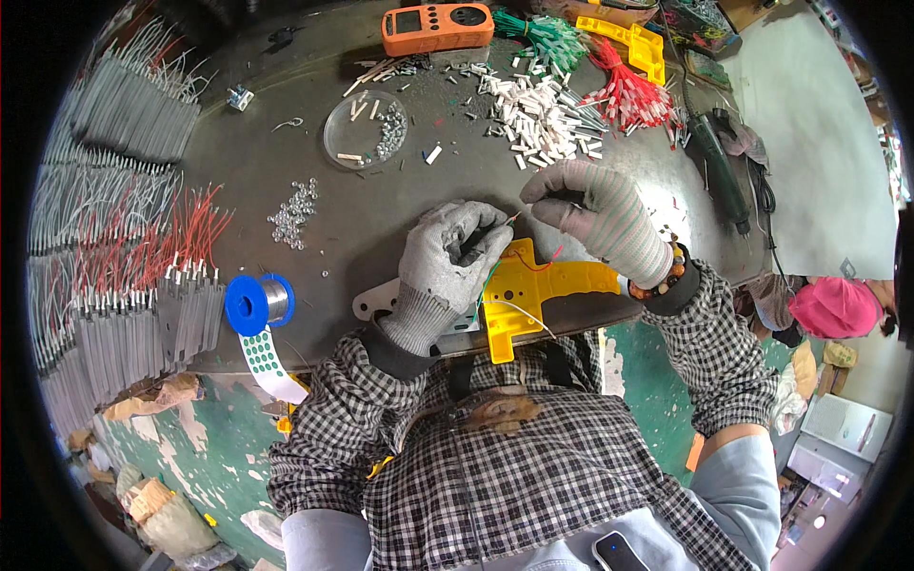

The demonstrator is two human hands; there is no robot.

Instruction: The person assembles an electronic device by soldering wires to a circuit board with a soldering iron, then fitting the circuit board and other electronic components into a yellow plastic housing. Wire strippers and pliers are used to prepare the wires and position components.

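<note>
The thin wire [503,226] spans between both gloved hands above the table [381,205], axis running left-right; left hand [449,259] fingers and right hand [595,214] fingers each pinch one end, equally near.

The widest bare stretch of the worktop [286,114] lies at its centre, between the clear dish [365,129] at 12 o'clock and the gloved left hand [447,262] and right hand [595,214] at 5 o'clock. At 9 o'clock the rows of wired metal strips [114,238] block the whole left side, and a scatter of small nuts [295,214] sits just inside them. A blue solder spool [257,303] stands at 7 o'clock. White sleeves [543,119] and red-tipped wires [628,95] crowd 1 o'clock; an orange meter [436,27] closes the far edge. A yellow jig [533,290] fills the near edge under the hands.
</note>
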